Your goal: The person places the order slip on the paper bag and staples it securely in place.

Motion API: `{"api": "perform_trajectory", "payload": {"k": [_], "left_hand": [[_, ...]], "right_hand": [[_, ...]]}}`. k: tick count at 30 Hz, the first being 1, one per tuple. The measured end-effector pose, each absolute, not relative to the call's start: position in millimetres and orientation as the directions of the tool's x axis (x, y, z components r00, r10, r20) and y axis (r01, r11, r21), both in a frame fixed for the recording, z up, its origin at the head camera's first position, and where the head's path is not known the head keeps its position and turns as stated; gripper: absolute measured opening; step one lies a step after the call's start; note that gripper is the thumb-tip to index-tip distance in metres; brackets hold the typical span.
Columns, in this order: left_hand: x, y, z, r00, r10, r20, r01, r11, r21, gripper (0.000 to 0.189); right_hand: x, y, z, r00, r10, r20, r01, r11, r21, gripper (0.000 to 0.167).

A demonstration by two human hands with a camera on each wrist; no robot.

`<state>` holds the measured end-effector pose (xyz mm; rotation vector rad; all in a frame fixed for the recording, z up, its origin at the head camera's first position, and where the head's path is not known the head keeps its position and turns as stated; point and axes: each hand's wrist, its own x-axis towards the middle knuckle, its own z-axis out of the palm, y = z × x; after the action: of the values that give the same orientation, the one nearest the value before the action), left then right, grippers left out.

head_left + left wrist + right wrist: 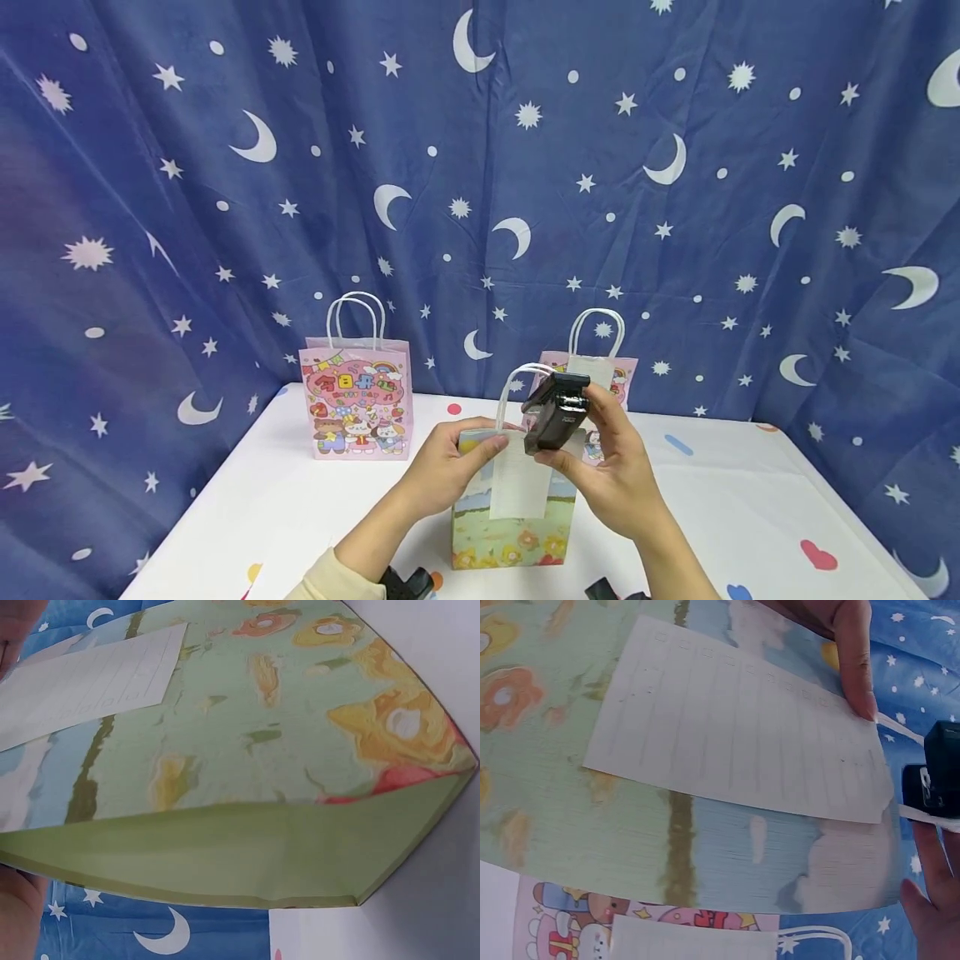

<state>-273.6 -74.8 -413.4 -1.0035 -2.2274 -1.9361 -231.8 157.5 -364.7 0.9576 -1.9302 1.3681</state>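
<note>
A paper gift bag [513,542] with a painted flower meadow stands upright on the table in front of me. My left hand [442,471] grips its upper left edge, thumb over the top of a lined white paper slip [519,492] lying against the bag's front. In my right hand [618,483] is a black stapler [558,421], pinched between thumb and fingers at the bag's top edge, beside the white handle [502,396]. The right wrist view shows the left thumb [859,682] pressing the slip and the stapler [934,776] at the bag's rim.
A pink cartoon gift bag [356,408] stands at the back left of the white table [255,500]. Another pink bag [625,375], with a white slip [588,365] at its top, is behind the meadow bag. A blue star curtain [465,275] hangs behind the table.
</note>
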Motion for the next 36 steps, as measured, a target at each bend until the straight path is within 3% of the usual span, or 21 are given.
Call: {"api": "perform_trajectory", "payload": {"k": [6,12,18,28,36], "left_hand": [[-273.1,-74.6,-413.7,-0.798,0.449,0.402,0.458,0.017,0.889,0.022],[-272.4,-74.3,-412.7,-0.805,0.466,0.368,0.425,0.02,0.905,0.021],[-275.2,-77.4,-413.6,-0.799,0.487,0.354,0.421,0.033,0.906,0.02],[-277.5,-84.8,-414.3,-0.787,0.494,0.37,0.443,0.036,0.896,0.013],[-280.4,-88.5,-410.7,-0.808,0.489,0.329,0.405,0.056,0.913,0.018]], "right_hand": [[-228.2,161.8,-355.9,-0.476,-0.176,0.862,-0.879,0.128,-0.459,0.078],[-223.0,171.1,-348.5,-0.442,-0.101,0.891,-0.896,-0.008,-0.445,0.072],[-224.7,184.7,-341.9,-0.437,-0.068,0.897,-0.897,-0.033,-0.44,0.065],[-231.4,208.7,-341.1,-0.549,-0.037,0.835,-0.834,-0.038,-0.55,0.064],[-229.8,227.1,-337.4,-0.763,0.152,0.629,-0.618,0.113,-0.778,0.052]]}}
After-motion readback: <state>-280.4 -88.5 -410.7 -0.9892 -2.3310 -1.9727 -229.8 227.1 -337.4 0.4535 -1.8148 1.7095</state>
